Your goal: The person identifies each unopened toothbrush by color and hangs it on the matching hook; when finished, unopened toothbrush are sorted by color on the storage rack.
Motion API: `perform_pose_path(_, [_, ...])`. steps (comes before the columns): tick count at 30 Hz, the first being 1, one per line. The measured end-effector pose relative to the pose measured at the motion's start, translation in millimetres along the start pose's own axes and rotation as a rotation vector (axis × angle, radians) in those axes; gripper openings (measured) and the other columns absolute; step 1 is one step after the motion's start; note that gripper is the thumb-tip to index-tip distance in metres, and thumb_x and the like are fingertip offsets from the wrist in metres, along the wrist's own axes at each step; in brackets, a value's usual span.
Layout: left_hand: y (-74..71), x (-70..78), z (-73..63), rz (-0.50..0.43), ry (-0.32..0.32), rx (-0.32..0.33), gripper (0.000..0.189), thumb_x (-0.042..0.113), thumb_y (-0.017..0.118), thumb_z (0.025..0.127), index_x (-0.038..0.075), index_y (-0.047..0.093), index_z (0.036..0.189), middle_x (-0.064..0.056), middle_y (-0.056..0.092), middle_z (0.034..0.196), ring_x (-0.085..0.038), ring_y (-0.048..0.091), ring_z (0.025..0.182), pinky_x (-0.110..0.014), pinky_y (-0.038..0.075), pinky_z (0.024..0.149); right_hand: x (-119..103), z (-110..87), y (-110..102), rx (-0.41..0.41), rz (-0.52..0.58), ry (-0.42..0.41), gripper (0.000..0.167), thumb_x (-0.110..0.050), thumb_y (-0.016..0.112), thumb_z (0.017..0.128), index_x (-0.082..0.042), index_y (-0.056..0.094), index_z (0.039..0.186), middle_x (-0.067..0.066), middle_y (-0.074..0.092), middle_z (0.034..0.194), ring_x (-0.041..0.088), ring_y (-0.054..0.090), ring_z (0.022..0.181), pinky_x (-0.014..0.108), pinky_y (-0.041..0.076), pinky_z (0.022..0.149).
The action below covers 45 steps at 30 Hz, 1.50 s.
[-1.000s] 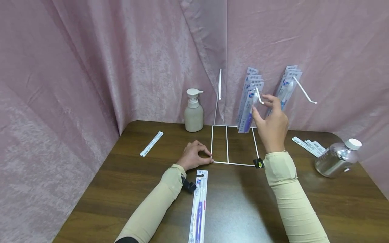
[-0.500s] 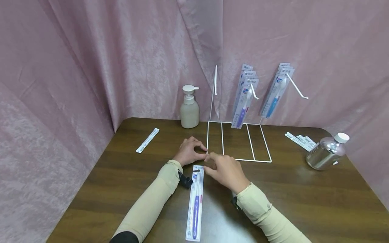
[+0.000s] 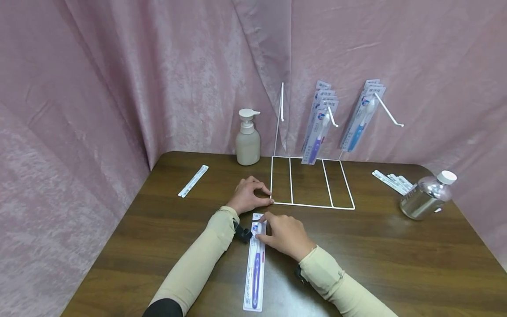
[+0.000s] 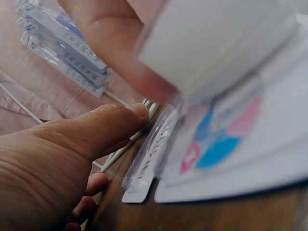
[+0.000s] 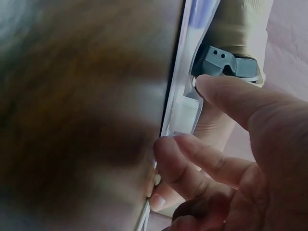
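Note:
On the table lies a packaged toothbrush (image 3: 254,281) with a purple handle, its hanging hole toward the rack. My right hand (image 3: 287,234) holds it near the top with thumb and curled fingers at the clear blister; the right wrist view shows the thumb (image 5: 216,94) at its edge. The left hand (image 3: 249,196) pinches the front left corner of a white wire display rack (image 3: 291,180), and its thumb (image 4: 101,125) lies along the wire in the left wrist view. Purple toothbrush packs (image 3: 317,136) hang on the middle hook, blue ones (image 3: 358,127) on the right.
The left hook (image 3: 282,103) of the rack holds no pack. A pump bottle (image 3: 248,145) stands at the back, left of the rack. A narrow printed strip (image 3: 193,181) lies at left; several more strips (image 3: 390,182) lie at right beside a silver bottle (image 3: 424,200) with a white cap.
My right hand has come down from the pack on the middle hook to the packaged toothbrush on the table. The left hand keeps its pinch on the rack corner.

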<state>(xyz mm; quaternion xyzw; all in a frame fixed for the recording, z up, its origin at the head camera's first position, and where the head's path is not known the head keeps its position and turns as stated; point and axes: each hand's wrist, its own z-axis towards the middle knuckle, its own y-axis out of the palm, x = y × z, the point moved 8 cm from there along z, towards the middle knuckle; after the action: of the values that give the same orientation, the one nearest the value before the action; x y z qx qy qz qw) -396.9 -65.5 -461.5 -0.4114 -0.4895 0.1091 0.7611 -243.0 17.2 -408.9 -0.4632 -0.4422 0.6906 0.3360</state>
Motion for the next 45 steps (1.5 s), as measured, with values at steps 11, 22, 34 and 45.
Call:
perform_pose_path(11, [-2.6, 1.8, 2.0, 0.004, -0.006, 0.004, 0.022, 0.048, 0.091, 0.081, 0.035, 0.080, 0.095, 0.002, 0.061, 0.120, -0.023, 0.050, 0.112, -0.046, 0.040, 0.101, 8, 1.7, -1, -0.001, 0.025, 0.029, 0.035, -0.034, 0.086, 0.086, -0.014, 0.071, 0.110, -0.008, 0.048, 0.061, 0.013, 0.049, 0.055, 0.035, 0.039, 0.045])
perform_pose_path(22, [-2.5, 3.6, -3.4, 0.019, -0.029, -0.015, 0.018, 0.035, 0.091, 0.084, 0.031, 0.081, 0.098, 0.001, 0.060, 0.117, -0.023, 0.049, 0.109, -0.043, 0.041, 0.095, 36, 3.8, -35, 0.053, 0.139, 0.136, 0.028, -0.030, 0.086, 0.085, -0.017, 0.071, 0.105, -0.001, 0.076, 0.091, 0.016, 0.068, 0.076, 0.039, 0.051, 0.060])
perform_pose_path(34, [-1.6, 1.3, -1.4, 0.001, -0.028, -0.023, 0.019, 0.048, 0.090, 0.082, 0.037, 0.080, 0.094, 0.003, 0.060, 0.118, -0.022, 0.049, 0.112, -0.046, 0.039, 0.101, 39, -9.7, -130, 0.425, 0.151, 0.017, 0.036, -0.022, 0.086, 0.086, -0.017, 0.069, 0.118, -0.003, 0.078, 0.088, 0.010, 0.053, 0.056, 0.036, 0.042, 0.053])
perform_pose_path(45, [-0.7, 1.8, -2.2, -0.006, -0.031, -0.021, 0.020, 0.048, 0.090, 0.082, 0.036, 0.080, 0.094, 0.003, 0.060, 0.119, -0.023, 0.048, 0.114, -0.047, 0.038, 0.103, 47, -39.3, -210, 0.954, 0.164, -0.022, 0.039, -0.012, 0.084, 0.086, -0.016, 0.077, 0.125, 0.008, 0.080, 0.100, 0.010, 0.043, 0.058, 0.022, 0.032, 0.058])
